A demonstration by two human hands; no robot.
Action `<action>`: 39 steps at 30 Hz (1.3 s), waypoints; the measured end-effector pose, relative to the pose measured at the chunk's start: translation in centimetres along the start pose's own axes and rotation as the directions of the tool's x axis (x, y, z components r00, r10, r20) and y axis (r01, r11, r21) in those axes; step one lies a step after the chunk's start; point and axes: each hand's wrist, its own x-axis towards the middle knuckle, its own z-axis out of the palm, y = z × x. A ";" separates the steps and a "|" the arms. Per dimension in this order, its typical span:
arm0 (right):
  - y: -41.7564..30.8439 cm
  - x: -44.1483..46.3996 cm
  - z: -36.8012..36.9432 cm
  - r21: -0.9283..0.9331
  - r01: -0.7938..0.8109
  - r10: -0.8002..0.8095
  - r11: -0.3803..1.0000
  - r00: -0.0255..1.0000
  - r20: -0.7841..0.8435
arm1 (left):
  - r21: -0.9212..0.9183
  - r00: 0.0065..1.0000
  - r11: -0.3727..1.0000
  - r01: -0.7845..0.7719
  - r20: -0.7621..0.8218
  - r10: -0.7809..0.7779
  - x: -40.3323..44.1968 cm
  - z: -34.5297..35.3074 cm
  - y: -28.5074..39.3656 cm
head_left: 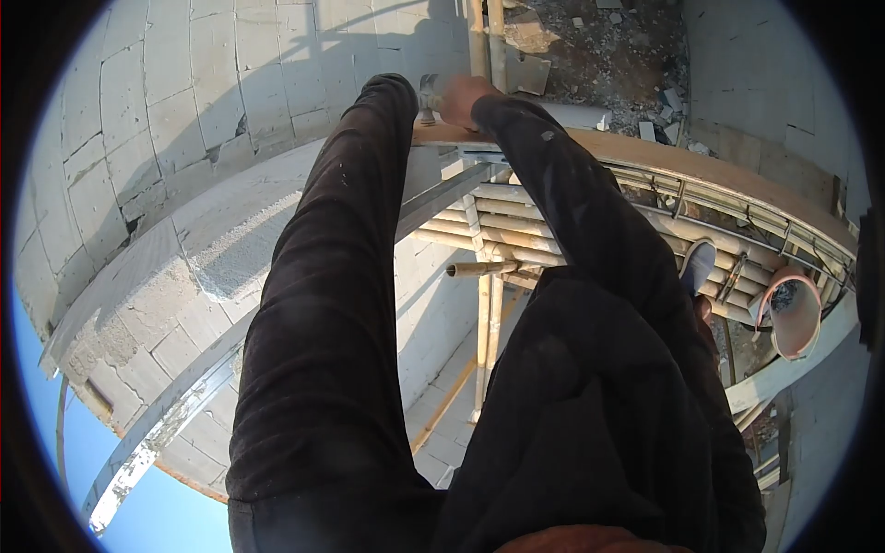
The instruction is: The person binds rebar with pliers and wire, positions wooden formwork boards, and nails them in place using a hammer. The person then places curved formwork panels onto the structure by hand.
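Observation:
My right hand [464,101] is at the top middle, with its fingers curled beside a small grey metal piece [427,103] that looks like a tool head. Its kind is too small and blurred to make out. Below them runs the edge of a brown board [447,135], with a long metal profile [442,198] slanting down to the left from it. My left sleeve [323,267] reaches up to the left side of the metal piece. The left hand itself is hidden beyond the cuff, so its fingers do not show.
A pale block wall [184,88] stands on the left. Scaffold poles [516,226] and a grey shoe [699,265] lie below right. A bucket [795,323] stands at the far right. Rubble [608,55] covers the ground far below. A bare pole end [454,270] juts out near the middle.

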 end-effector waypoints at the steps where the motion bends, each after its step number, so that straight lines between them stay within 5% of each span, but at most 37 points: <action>1: -1.1 -0.4 -1.9 0.002 0.001 -0.001 1.000 1.000 -0.003 | 0.003 1.000 1.000 0.002 -0.001 -0.002 0.2 -0.3 -0.3; 4: -2.3 -1.5 -5.2 0.028 -0.041 0.032 0.999 0.967 0.252 | -0.063 0.998 0.997 -0.044 0.034 0.046 0.5 0.0 -0.1; 6: -1.6 -2.7 -5.6 0.260 0.009 0.034 0.965 0.986 -0.162 | 0.054 1.000 0.999 -0.004 -0.015 0.005 0.7 0.3 0.4; 10: -1.1 -2.5 -2.9 0.187 -0.037 0.092 0.982 0.950 -0.299 | 0.065 0.997 0.996 0.054 -0.064 -0.050 2.3 1.8 -0.1; 12: 1.3 1.6 1.8 -0.115 0.081 -0.088 0.990 0.995 -0.056 | 0.073 0.983 0.986 -0.148 -0.102 0.155 2.8 2.4 -0.5; 16: -1.3 -0.6 -3.8 0.168 -0.174 0.135 0.970 0.967 0.217 | 0.092 0.967 0.985 -0.146 -0.197 0.162 3.5 3.3 -0.2; 18: -0.6 -1.6 -3.3 0.289 -0.028 0.100 0.957 0.966 -0.238 | 0.113 0.984 0.992 0.056 -0.174 -0.036 1.7 2.2 0.8; 19: -0.8 -1.5 -2.6 0.286 -0.024 0.094 0.958 0.967 -0.235 | 0.120 0.981 0.985 0.126 -0.165 -0.106 0.9 1.9 0.9; 22: -0.9 -1.5 -2.7 0.063 -0.061 0.071 0.996 0.981 -0.179 | 0.110 0.993 0.990 0.091 -0.085 -0.082 0.6 0.5 0.9; 24: -1.1 -0.7 -4.1 0.072 -0.102 0.077 0.992 0.955 0.286 | 0.094 0.992 0.992 0.085 -0.103 -0.076 0.2 0.4 0.7; 25: -1.2 -0.8 -4.2 0.076 -0.105 0.079 0.992 0.955 0.285 | 0.088 0.991 0.992 0.085 -0.109 -0.075 -0.1 0.3 0.6; 27: -0.8 -1.3 -4.1 0.153 -0.043 0.042 0.987 0.999 0.010 | 0.071 0.995 0.996 0.061 -0.085 -0.055 0.4 0.4 0.9; 30: -1.4 -2.7 -3.2 0.207 -0.063 0.084 0.976 0.992 -0.090 | 0.128 0.986 0.985 0.115 -0.134 -0.098 3.1 2.9 0.6; 34: -0.3 -0.2 -2.3 -0.040 0.068 -0.064 0.997 0.995 0.076 | 0.017 0.993 0.999 0.046 -0.107 -0.043 2.3 1.7 -0.1; 36: -1.2 -4.2 -6.9 -0.016 0.096 -0.096 0.995 0.995 -0.010 | -0.149 0.986 0.988 -0.025 0.159 0.049 2.4 -0.1 -0.6; 39: 0.3 -12.1 -13.1 0.056 0.181 -0.172 0.982 0.975 -0.140 | -0.236 0.968 0.965 -0.117 0.191 0.165 4.5 0.9 -1.3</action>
